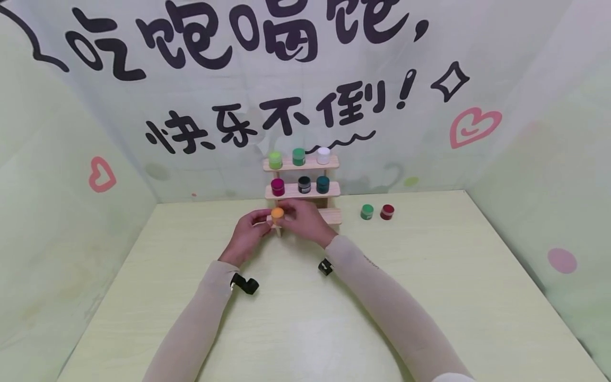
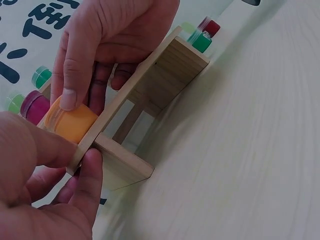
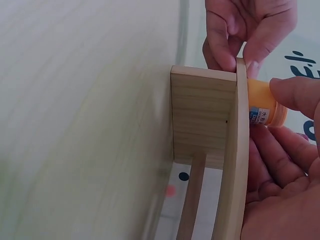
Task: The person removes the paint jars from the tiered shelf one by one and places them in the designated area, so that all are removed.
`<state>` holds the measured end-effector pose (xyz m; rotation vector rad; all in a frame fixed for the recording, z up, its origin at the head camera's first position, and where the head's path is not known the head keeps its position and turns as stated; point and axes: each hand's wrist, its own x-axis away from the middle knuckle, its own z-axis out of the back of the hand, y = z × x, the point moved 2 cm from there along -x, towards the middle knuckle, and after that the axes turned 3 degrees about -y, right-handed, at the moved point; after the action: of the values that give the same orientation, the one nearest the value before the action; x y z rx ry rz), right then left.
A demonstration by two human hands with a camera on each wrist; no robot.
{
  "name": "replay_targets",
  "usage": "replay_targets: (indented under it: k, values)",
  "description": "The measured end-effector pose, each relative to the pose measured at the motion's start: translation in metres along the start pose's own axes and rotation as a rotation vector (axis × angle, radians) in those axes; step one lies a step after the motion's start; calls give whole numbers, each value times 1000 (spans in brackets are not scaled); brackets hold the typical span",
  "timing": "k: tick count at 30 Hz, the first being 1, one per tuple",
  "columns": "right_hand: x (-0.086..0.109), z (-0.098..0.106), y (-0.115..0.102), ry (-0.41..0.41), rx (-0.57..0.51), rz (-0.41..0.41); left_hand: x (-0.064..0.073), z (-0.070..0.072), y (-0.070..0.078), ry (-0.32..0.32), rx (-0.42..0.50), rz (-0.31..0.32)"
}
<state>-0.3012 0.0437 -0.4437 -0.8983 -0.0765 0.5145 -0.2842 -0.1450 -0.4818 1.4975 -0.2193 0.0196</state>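
A small orange paint jar (image 1: 277,213) stands at the left end of the lowest step of a wooden three-tier rack (image 1: 331,216). My right hand (image 1: 305,220) pinches this jar between thumb and fingers; in the right wrist view the jar (image 3: 260,102) has its base against the board. With its thumb and fingers, my left hand (image 1: 245,233) grips the left end of the same board, close beside the jar. The left wrist view shows fingertips above and below the board's edge. Part of the lowest step is hidden behind the right hand.
On the top step stand light green (image 1: 275,160), green (image 1: 298,156) and white (image 1: 323,155) jars. The middle step bears magenta (image 1: 278,187), black (image 1: 304,184) and teal (image 1: 323,184) ones. Right of the rack, green (image 1: 367,211) and dark red (image 1: 387,211) jars stand on the table (image 1: 429,254).
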Motion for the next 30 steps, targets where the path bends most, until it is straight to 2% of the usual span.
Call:
replay_targets:
  k: [4,9,17,26,30]
  values:
    - [-2,-3,1,6,23,15,1,0,1,3,3,1]
    - [1,1,2,5,-12,9,2,-1,2,6,3,9]
    - [14,18,6,18,-72,-6,1,0,2,15,-20,27]
    - [27,36,14,42,-80,3,2,-3,5,16,-13,19]
    - [33,43,18,51,-83,-6,1,-1,2,22,-23,24]
